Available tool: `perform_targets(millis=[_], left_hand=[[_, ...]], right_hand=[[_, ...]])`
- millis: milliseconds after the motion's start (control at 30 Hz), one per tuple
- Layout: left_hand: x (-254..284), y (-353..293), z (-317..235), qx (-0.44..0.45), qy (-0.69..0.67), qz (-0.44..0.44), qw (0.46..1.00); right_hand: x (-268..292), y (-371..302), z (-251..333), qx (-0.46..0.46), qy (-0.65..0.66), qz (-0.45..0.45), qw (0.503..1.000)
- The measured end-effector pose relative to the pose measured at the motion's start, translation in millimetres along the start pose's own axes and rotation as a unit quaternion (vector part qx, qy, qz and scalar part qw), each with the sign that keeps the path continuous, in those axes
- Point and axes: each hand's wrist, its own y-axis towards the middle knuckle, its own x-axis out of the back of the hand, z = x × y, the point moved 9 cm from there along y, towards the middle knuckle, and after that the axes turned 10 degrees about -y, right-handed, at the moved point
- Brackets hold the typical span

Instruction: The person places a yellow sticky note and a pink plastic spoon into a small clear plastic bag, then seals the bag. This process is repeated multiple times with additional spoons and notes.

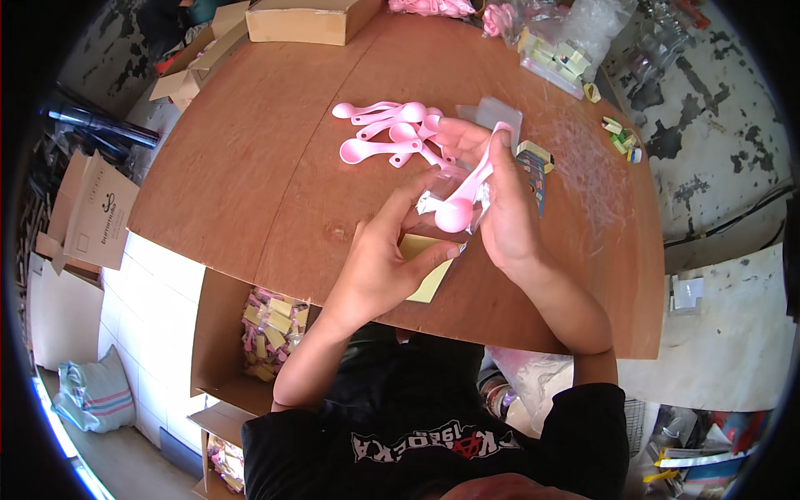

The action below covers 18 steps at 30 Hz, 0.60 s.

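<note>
A pink plastic measuring spoon (454, 215) is pinched by its handle in my right hand (510, 208), its round bowl hanging down and to the left. Thumb and curled fingers of my left hand (375, 267) are around a clear plastic bag (429, 202), right beside the spoon's bowl. Whether the bowl is inside the bag I cannot tell. Below the hands lies a pale yellow pad (429, 283), partly hidden by my left thumb. Just beyond them, several more pink spoons (379, 148) are heaped loosely on the wooden table (308, 208).
Small labels (533, 171) and clear plastic sheets (500, 117) lie behind my right hand. A tray of yellow pieces (554, 62) stands far right. Cardboard boxes (312, 21) sit at the back. An open carton (223, 333) of packed pieces is left of my lap.
</note>
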Motion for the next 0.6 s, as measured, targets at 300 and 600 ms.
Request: perform_targets(millis=[300, 600], left_hand=[[12, 3, 2, 0.025, -0.007, -0.028, 0.999], [14, 5, 3, 0.011, -0.063, -0.057, 0.996]], right_hand=[[12, 4, 29, 0.087, -0.183, 0.022, 0.979], [0, -7, 51, 0.262, -0.311, 0.017, 0.914]])
